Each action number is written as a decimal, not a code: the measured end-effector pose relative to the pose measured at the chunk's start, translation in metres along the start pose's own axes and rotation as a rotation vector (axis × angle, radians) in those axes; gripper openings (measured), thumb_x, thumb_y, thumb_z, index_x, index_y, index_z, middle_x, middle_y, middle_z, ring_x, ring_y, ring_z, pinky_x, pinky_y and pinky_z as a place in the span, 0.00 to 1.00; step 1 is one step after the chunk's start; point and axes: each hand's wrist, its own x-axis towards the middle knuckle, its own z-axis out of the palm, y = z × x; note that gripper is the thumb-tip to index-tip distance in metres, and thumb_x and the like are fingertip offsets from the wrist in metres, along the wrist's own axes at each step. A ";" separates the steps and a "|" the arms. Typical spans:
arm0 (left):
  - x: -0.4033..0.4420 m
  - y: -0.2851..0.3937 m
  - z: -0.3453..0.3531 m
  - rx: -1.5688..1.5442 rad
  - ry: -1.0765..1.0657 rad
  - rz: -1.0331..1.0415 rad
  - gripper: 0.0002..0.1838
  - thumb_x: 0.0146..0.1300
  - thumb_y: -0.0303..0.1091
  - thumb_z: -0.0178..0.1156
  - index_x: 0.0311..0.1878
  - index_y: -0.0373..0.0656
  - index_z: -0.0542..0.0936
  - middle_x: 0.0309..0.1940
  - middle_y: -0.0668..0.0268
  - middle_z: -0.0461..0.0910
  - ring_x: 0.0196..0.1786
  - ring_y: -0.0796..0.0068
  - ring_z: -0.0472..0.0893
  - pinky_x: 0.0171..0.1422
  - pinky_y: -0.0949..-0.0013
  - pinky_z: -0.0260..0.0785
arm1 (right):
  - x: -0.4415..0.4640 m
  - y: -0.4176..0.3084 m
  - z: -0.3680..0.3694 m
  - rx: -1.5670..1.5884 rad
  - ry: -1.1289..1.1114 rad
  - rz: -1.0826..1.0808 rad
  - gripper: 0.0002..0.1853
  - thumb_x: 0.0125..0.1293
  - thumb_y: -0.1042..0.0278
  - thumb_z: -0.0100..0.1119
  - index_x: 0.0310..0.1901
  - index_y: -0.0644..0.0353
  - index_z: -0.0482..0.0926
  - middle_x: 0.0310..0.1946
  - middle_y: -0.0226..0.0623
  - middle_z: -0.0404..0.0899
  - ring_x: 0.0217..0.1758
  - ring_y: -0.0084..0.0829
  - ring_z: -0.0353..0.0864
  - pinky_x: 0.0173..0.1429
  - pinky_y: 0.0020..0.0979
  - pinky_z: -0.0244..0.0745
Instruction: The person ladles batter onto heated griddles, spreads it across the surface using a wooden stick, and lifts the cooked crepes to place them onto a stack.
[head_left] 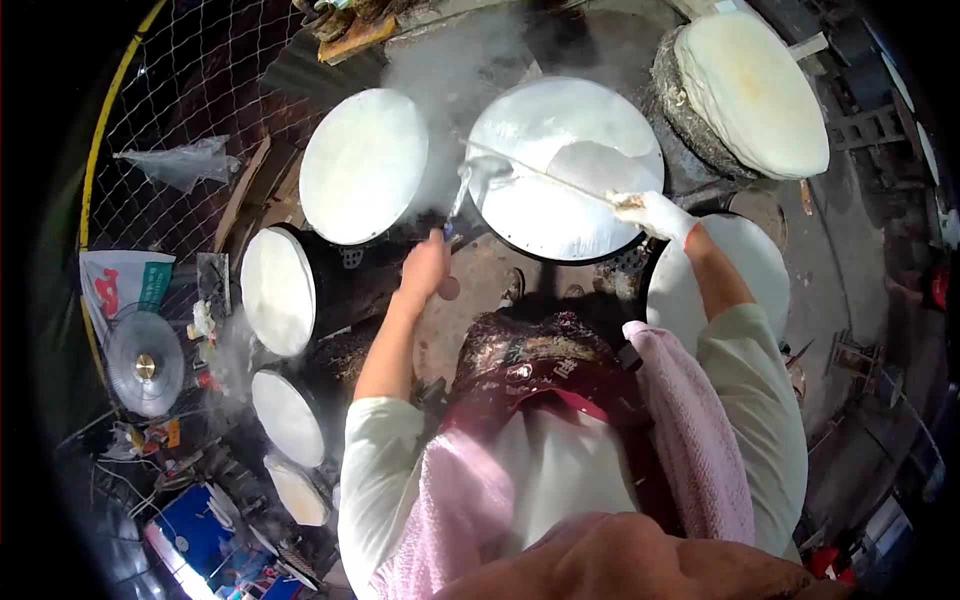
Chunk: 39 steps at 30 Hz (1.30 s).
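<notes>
Stick point(545, 175) in closed right hand point(655, 213) (near griddle rim point(570, 250)), tool point(461, 192) in closed left hand point(428, 264).

A maroon apron point(562, 378) is showing whitish blotches. A pink towel point(698, 435) is contrasting with pale sleeves point(755, 390). Round plates point(560, 218) are gleaming white.

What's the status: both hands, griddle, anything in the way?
Left hand: gripping slim tool near left edge of round griddle. Right hand, gloved: holding thin stick over it. Steam hazing its upper left side.
</notes>
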 end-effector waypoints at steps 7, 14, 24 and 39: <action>-0.109 0.037 0.013 -0.045 -0.242 -0.014 0.10 0.65 0.34 0.51 0.43 0.37 0.67 0.26 0.43 0.80 0.31 0.40 0.81 0.36 0.41 0.72 | -0.105 0.026 0.059 0.109 0.125 -0.146 0.22 0.60 0.69 0.65 0.55 0.68 0.77 0.41 0.27 0.80 0.39 0.16 0.76 0.42 0.21 0.72; -0.097 0.019 -0.028 -0.526 -0.099 0.029 0.08 0.66 0.31 0.56 0.45 0.38 0.73 0.25 0.51 0.79 0.28 0.54 0.82 0.32 0.54 0.71 | -0.039 -0.009 0.223 0.850 0.160 -0.019 0.10 0.68 0.63 0.59 0.45 0.60 0.78 0.31 0.29 0.79 0.26 0.17 0.73 0.25 0.19 0.67; -0.152 -0.114 -0.041 -0.788 0.165 -0.167 0.07 0.67 0.32 0.58 0.42 0.38 0.76 0.23 0.67 0.72 0.27 0.79 0.70 0.33 0.70 0.65 | 0.068 0.010 0.312 0.151 1.014 0.134 0.21 0.69 0.48 0.53 0.48 0.60 0.78 0.30 0.37 0.80 0.35 0.30 0.79 0.42 0.34 0.72; -0.207 -0.098 -0.018 -0.884 0.292 -0.325 0.04 0.72 0.30 0.51 0.43 0.40 0.71 0.16 0.75 0.64 0.13 0.86 0.61 0.15 0.78 0.52 | -0.032 0.017 0.224 -0.206 1.018 0.274 0.26 0.70 0.44 0.46 0.42 0.65 0.77 0.27 0.48 0.81 0.33 0.47 0.82 0.39 0.43 0.72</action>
